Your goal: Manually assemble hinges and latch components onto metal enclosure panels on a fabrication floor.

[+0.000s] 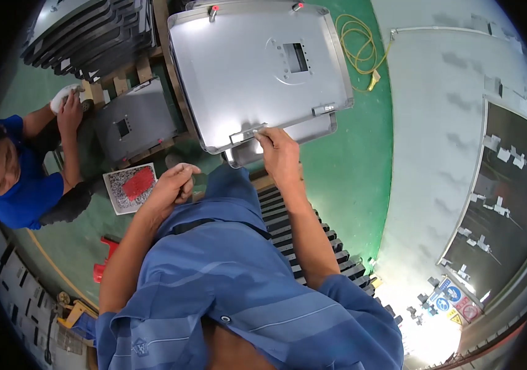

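Note:
A large silver sheet-metal panel (238, 74) lies in front of me, with a rectangular cut-out and red-tipped pegs at its far edge. My right hand (280, 157) is at the panel's near edge, thumb and forefinger pinched at the end of a small metal bracket (245, 135). Whether a smaller part is between those fingertips is hidden. Farther right along the same edge is a second bracket (323, 110). My left hand (176, 184) hangs in front of my left hip, apart from the panel. Its fingers are curled and pressed together; anything in them is too small to make out.
At left, a co-worker in blue (32, 166) crouches beside a smaller dark panel (140, 114). A box of small parts (115, 196) holds a red piece (140, 183). Stacked dark panels (100, 37) stand behind. A yellow cable (362, 52) lies on the green floor; black slats (285, 225) are at right.

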`<state>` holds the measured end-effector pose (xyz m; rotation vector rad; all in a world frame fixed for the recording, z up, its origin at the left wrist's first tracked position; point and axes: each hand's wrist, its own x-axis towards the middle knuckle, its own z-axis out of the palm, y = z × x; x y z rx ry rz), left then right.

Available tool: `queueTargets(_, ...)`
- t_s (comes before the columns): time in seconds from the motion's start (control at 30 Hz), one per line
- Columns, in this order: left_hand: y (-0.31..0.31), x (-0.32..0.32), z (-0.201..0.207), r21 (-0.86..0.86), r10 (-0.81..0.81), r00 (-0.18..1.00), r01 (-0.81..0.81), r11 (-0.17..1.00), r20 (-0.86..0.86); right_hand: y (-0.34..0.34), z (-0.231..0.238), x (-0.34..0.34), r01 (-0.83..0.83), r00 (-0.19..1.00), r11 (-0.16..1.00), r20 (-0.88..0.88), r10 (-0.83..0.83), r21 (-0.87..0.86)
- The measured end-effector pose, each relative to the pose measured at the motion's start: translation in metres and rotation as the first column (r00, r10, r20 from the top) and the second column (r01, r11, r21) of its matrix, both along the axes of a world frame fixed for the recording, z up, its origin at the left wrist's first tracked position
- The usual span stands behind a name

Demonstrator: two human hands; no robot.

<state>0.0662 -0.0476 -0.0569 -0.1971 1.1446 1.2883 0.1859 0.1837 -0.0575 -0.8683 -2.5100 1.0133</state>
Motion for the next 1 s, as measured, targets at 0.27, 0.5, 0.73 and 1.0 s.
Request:
queueTargets(0.27, -0.032, -0.010, 0.009, -0.032, -0.046, 0.997, 0.045, 0.998, -0.055, -0.014, -0.021, -0.003, 0.058, 0.997, 0.988, 0.032, -0.063, 0.144)
queueTargets(0.5, -0.042, -0.017, 0.012, -0.026, -0.054, 0.996, 0.053, 0.998, -0.074, -0.013, -0.021, -0.009, -0.034, 0.997, 0.978, 0.071, 0.020, 0.204)
queueTargets(0.73, -0.044, -0.012, 0.016, -0.033, -0.083, 0.993, 0.080, 0.996, -0.089, -0.020, -0.014, -0.011, -0.142, 0.957, 0.933, 0.288, 0.043, 0.330)
queueTargets(1.0, -0.034, -0.004, 0.018, -0.013, -0.114, 0.991, 0.114, 0.993, -0.065, -0.025, -0.025, -0.007, -0.058, 0.981, 0.925, 0.192, -0.016, 0.376)
